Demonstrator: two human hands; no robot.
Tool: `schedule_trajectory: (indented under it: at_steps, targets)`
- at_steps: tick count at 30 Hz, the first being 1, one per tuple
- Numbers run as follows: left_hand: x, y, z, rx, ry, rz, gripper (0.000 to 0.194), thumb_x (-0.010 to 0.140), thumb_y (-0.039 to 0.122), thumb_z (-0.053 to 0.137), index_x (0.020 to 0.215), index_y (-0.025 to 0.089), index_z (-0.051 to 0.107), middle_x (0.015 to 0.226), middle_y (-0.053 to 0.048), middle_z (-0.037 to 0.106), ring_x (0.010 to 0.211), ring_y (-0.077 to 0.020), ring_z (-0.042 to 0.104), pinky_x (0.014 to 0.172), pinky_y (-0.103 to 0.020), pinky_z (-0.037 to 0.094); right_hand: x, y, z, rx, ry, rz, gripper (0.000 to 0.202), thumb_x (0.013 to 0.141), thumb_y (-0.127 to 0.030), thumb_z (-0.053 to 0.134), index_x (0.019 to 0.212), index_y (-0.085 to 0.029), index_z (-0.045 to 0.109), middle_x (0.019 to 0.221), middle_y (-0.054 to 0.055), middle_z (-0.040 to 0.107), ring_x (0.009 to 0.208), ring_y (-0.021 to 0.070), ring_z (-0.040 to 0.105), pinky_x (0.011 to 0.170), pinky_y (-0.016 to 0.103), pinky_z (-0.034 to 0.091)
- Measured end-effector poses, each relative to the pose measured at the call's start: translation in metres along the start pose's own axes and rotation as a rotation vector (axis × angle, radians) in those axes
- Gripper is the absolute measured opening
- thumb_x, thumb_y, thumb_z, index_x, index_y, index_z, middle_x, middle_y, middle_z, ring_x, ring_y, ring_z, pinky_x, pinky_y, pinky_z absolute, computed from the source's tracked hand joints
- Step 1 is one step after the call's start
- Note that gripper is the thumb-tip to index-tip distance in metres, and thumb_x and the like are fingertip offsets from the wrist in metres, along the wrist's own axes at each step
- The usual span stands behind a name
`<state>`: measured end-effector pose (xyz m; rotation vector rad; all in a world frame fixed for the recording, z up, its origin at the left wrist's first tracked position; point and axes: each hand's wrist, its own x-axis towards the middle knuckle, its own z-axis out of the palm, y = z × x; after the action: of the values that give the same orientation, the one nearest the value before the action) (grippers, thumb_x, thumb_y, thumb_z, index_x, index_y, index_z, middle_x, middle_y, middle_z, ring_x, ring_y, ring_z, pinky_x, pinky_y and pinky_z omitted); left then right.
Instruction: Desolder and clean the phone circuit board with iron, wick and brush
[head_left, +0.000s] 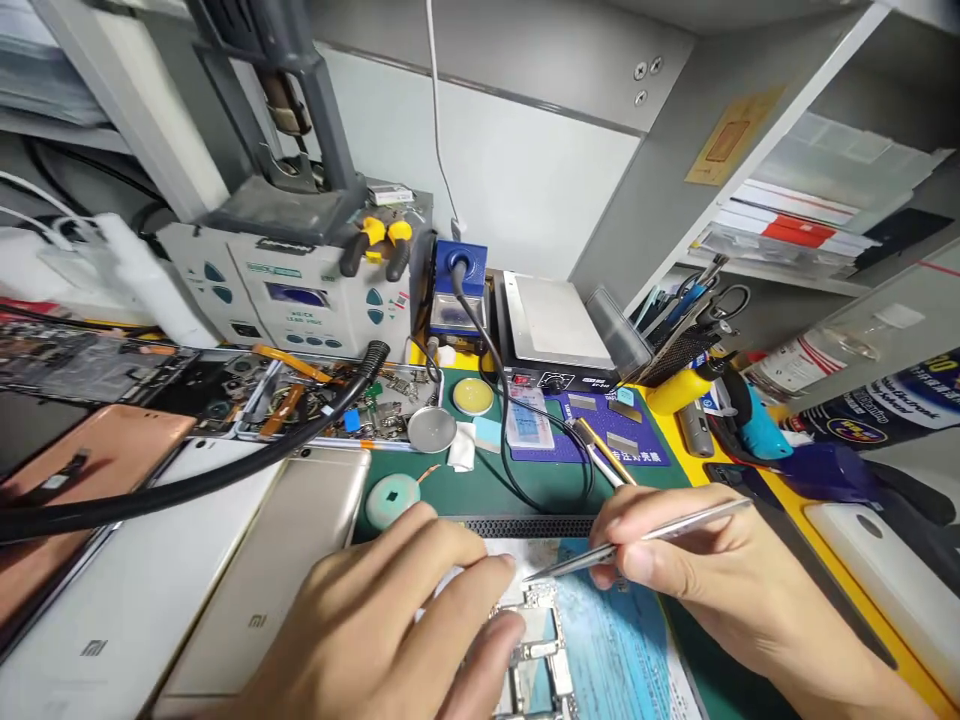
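Note:
A pair of steel tweezers is pinched in my right hand. Their points reach down and left to the top end of a silvery metal frame with rectangular openings, and seem to meet a small pale area there. My left hand is curled over the frame's left side, thumb and forefinger at its edge, and hides much of it. Beneath the frame lies a blue and white printed sheet.
Several phones, including a gold one, lie at left under a black hose. Behind are a parts tray, a round green spool, an open tin, a soldering iron stand and a heating plate.

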<state>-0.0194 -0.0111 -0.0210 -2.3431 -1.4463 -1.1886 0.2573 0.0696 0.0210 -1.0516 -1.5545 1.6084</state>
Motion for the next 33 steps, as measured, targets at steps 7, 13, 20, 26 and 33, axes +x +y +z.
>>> schedule_trajectory:
  at_steps: [7,13,20,26,33]
  targets:
    - [-0.009,0.012,0.006,-0.005,0.048,0.047,0.019,0.094,0.039,0.077,0.106,0.025,0.077,0.084,-0.006,0.070,0.080,-0.0231,0.070,0.071,-0.035,0.062,-0.002,0.003,0.010,0.193,-0.051,0.075,0.009,0.085,-0.023,0.095,0.092,-0.027,0.092,0.084,0.003,0.083,0.074,0.0145,0.075,0.072,0.023,0.059]
    - [0.001,0.017,0.010,-0.086,0.017,0.072,0.023,0.090,0.004,0.072,0.107,0.020,0.069,0.079,-0.002,0.070,0.073,-0.0223,0.063,0.065,-0.040,0.051,-0.004,0.001,0.016,0.270,-0.030,0.130,0.009,0.084,-0.027,0.098,0.090,-0.024,0.093,0.076,0.005,0.083,0.070,0.0149,0.077,0.070,0.023,0.061]
    - [0.013,-0.001,-0.007,-0.039,0.059,0.141,0.019,0.096,0.002,0.071,0.108,0.017,0.071,0.090,-0.003,0.076,0.085,-0.0204,0.068,0.082,-0.038,0.054,0.003,-0.008,0.008,0.304,0.066,0.099,0.015,0.080,-0.031,0.101,0.090,-0.022,0.093,0.068,0.007,0.082,0.066,0.0155,0.079,0.066,0.019,0.063]
    - [0.037,-0.035,-0.023,-0.042,0.262,0.124,0.017,0.093,0.000,0.076,0.101,0.014,0.073,0.090,-0.002,0.076,0.083,-0.0126,0.069,0.078,-0.029,0.055,0.012,-0.008,-0.004,0.343,0.321,0.155,0.037,0.056,-0.036,0.112,0.081,-0.019,0.091,0.070,0.005,0.080,0.064,0.0157,0.076,0.065,0.021,0.067]
    - [0.028,-0.050,-0.054,-0.058,0.464,-0.120,0.012,0.101,0.018,0.074,0.088,0.020,0.074,0.084,0.002,0.073,0.072,-0.0101,0.063,0.062,-0.027,0.046,0.020,0.000,-0.014,0.320,0.411,0.151,0.044,0.048,-0.036,0.112,0.082,-0.019,0.090,0.076,0.005,0.077,0.067,0.0140,0.072,0.059,0.016,0.065]
